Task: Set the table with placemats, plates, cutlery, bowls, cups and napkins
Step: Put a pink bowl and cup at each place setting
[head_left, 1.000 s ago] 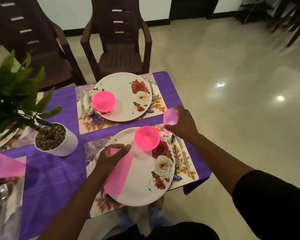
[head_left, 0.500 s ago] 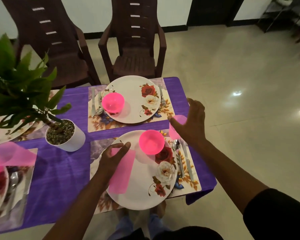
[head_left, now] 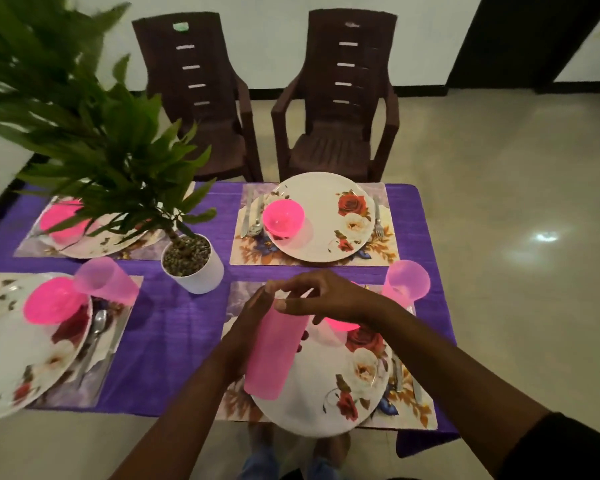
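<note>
Head view. A table under a purple cloth (head_left: 174,327) carries 4 place settings, each on a floral rectangular placemat.

Nearest setting: a round white plate with red and white roses (head_left: 326,386) lies on its placemat (head_left: 406,410). The left hand (head_left: 253,327) has its fingers curled around the upper end of a folded pink napkin (head_left: 274,355), whose lower end hangs over the plate's left rim. The right hand (head_left: 323,296) hovers just above the napkin's top, thumb and forefinger drawn close together and the other fingers loosely bent; whether it touches the napkin cannot be told. A bright pink plastic bowl (head_left: 340,325) sits on the plate, mostly hidden beneath the right wrist. A translucent pink tumbler (head_left: 407,284) stands upright at the placemat's far right corner. Cutlery (head_left: 399,375) lies just right of the plate, partly hidden.

Far right setting: a second floral plate (head_left: 329,233) with a pink bowl (head_left: 283,218) on its left part, cutlery on both sides.

Left near setting: a plate (head_left: 32,362), a pink bowl (head_left: 54,304), a pink tumbler (head_left: 106,282), and a spoon (head_left: 96,332).

Far left setting: partly hidden behind a green leafy plant in a white pot (head_left: 193,261).

2 dark brown plastic chairs (head_left: 336,98) stand beyond the table.
</note>
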The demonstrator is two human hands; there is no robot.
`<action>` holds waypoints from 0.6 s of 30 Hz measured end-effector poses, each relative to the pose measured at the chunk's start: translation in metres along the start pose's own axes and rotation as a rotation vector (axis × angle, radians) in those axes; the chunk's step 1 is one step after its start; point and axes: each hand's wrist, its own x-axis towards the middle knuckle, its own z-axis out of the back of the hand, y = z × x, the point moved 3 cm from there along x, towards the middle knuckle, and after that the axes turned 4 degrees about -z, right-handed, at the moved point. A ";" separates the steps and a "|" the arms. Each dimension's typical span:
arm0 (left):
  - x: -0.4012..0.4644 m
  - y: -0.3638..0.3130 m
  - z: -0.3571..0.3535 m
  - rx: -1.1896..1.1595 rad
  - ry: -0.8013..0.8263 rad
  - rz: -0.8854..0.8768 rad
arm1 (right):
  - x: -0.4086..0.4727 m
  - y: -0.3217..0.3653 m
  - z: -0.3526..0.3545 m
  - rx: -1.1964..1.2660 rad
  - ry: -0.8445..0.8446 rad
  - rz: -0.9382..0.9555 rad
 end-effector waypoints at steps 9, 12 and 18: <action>-0.029 -0.010 0.005 0.007 -0.032 -0.029 | 0.018 -0.001 -0.028 0.141 0.167 -0.079; -0.032 -0.018 0.013 -0.005 -0.031 -0.058 | 0.026 0.005 -0.030 0.164 0.168 -0.093; -0.029 -0.029 0.027 0.044 -0.023 -0.089 | 0.035 0.013 -0.033 0.216 0.219 -0.133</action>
